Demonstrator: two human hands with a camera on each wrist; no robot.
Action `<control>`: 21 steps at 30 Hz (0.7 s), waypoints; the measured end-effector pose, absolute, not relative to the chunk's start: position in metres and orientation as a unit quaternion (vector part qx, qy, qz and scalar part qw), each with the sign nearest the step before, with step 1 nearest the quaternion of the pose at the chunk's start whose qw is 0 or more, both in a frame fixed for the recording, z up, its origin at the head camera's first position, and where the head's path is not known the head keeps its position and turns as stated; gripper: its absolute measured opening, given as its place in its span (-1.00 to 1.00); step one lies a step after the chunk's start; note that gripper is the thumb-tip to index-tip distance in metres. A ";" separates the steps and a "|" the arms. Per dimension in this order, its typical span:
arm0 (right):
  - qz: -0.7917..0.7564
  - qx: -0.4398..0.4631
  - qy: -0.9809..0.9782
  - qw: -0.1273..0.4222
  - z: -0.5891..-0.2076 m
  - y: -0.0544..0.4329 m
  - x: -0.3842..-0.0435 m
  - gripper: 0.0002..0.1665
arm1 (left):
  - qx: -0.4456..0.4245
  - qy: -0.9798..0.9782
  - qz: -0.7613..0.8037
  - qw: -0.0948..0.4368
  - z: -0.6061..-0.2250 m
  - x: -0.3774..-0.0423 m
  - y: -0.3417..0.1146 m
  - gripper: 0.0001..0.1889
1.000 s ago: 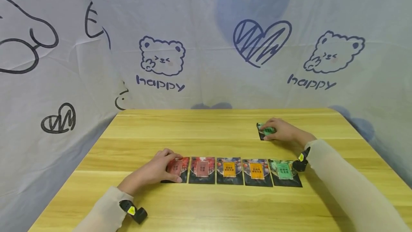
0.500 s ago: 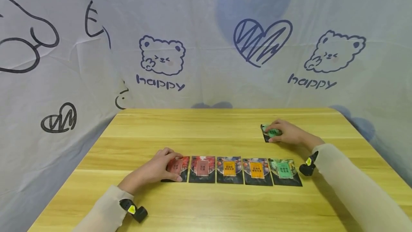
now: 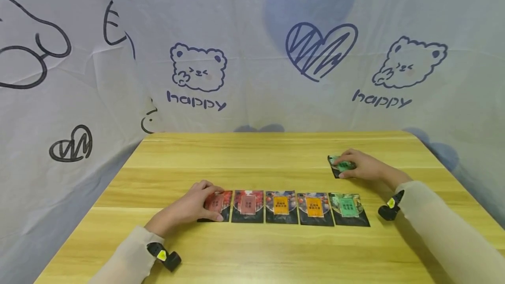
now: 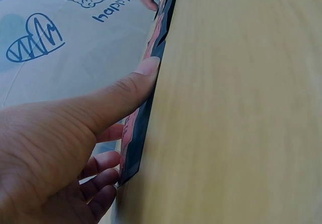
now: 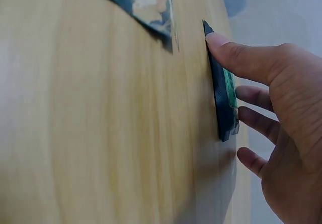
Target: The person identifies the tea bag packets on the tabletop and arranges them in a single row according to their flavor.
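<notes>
A row of flat tea packets lies across the table. My left hand (image 3: 195, 205) is on the leftmost red tea packet (image 3: 218, 205), its thumb at the near edge and index finger at the far edge. To its right come another red tea packet (image 3: 248, 206), two orange-labelled tea packets (image 3: 281, 207) and a green-labelled tea packet (image 3: 349, 209). Farther back, my right hand (image 3: 364, 166) grips a second green-labelled tea packet (image 3: 335, 168) between thumb and fingers. In the right wrist view, the thumb presses that packet's dark edge (image 5: 221, 98).
The wood-grain table (image 3: 252, 253) ends at a pale cloth backdrop (image 3: 252, 91) printed with bears and hearts. A second cloth hangs along the left side. Both wrists wear black bands with small cameras.
My right hand has moved right and a little nearer, carrying the green-labelled tea packet with it. My left hand and the row of packets have stayed in place.
</notes>
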State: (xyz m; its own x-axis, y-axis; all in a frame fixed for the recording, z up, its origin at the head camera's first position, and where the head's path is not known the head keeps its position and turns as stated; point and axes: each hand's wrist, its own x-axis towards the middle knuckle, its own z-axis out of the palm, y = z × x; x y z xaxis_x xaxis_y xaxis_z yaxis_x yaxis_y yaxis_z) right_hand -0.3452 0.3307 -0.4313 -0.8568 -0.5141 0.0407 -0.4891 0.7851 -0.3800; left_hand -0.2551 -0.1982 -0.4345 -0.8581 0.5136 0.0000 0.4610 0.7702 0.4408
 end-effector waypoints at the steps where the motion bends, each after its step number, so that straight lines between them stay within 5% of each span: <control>1: -0.194 -0.263 0.945 0.035 -0.431 0.332 -0.344 -0.44 | 0.259 0.939 0.219 0.060 -0.434 -0.255 -0.198 -0.17; 21: -0.198 -0.248 0.948 0.007 -0.435 0.354 -0.317 -0.46 | 0.256 0.940 0.216 0.062 -0.435 -0.255 -0.197 -0.18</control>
State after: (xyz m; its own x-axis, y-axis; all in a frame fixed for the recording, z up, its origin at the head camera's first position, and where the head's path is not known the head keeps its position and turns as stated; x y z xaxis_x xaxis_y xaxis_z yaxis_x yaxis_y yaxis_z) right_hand -0.3169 0.3543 -0.4348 -0.8767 -0.4735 0.0849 -0.4680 0.7986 -0.3784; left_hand -0.2551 -0.1972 -0.4346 -0.8615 0.5077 -0.0059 0.4540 0.7755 0.4388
